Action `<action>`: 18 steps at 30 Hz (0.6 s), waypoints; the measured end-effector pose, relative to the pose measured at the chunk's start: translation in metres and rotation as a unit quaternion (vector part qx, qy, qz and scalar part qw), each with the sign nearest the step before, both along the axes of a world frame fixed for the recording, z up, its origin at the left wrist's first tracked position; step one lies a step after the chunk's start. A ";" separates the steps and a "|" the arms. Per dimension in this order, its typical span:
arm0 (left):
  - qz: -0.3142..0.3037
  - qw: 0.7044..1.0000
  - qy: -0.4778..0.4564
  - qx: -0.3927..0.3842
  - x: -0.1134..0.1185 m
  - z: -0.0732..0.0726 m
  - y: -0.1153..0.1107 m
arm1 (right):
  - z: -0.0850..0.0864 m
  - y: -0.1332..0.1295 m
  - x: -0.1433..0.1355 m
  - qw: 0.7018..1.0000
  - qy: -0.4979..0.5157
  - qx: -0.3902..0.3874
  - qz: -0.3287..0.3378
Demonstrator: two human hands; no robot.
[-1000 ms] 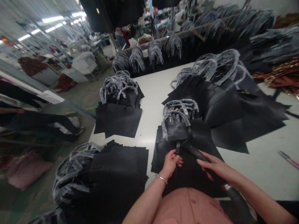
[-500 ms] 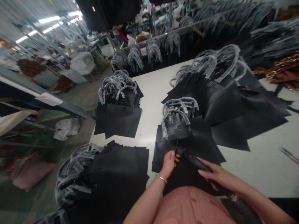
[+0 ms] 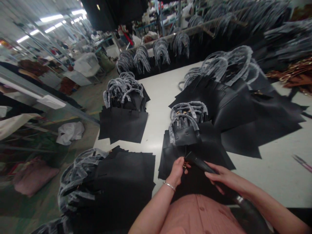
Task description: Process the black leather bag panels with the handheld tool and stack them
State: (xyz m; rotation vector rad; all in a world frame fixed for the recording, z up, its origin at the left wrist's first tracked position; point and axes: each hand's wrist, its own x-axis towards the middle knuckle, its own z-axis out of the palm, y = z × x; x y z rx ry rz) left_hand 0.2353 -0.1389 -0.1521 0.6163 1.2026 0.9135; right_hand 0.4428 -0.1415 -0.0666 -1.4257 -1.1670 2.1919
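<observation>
My left hand (image 3: 177, 169) pinches a thin black strap end with a small gold fitting (image 3: 185, 165) at the fingers. In my right hand (image 3: 225, 178) is a long black handheld tool (image 3: 198, 163), its tip close to the left fingertips. Behind that wrist runs a thick black hose (image 3: 253, 213) with a silver ring; whether it joins the tool is partly hidden. Just beyond both hands lies a stack of black leather bag panels (image 3: 186, 136), with plastic-wrapped handles (image 3: 187, 118) and gold hardware at its top.
More stacks of black panels lie on the white table (image 3: 158, 94): one far left (image 3: 124, 123), one near left (image 3: 126, 175), a large one at right (image 3: 234, 104). Thread snips (image 3: 302, 162) rest at the right. Wrapped handles hang from a rail (image 3: 161, 52) behind the table.
The tool tip has moved left, up to my left fingertips, and my right hand has shifted slightly left with it. The gold fitting now shows at my left hand.
</observation>
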 end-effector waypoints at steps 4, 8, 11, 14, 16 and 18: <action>-0.001 1.000 -0.002 -0.017 0.001 0.005 0.001 | 0.005 0.003 -0.007 1.000 -0.007 -0.007 0.000; 0.001 0.999 -0.029 -0.018 0.001 0.010 0.004 | 0.013 0.010 -0.010 0.999 -0.020 0.032 -0.038; 0.005 0.999 -0.034 -0.025 0.002 0.011 0.004 | 0.016 0.009 -0.004 1.000 -0.013 0.011 -0.016; 0.017 0.997 -0.045 -0.065 0.004 0.012 0.003 | 0.012 0.006 -0.002 1.000 -0.016 -0.006 0.000; 0.017 0.994 -0.073 -0.085 0.005 0.014 0.003 | 0.008 0.007 -0.004 0.999 -0.037 0.017 -0.029; 0.011 0.991 -0.103 -0.087 0.006 0.017 0.004 | 0.006 0.010 -0.006 0.995 -0.059 0.044 -0.068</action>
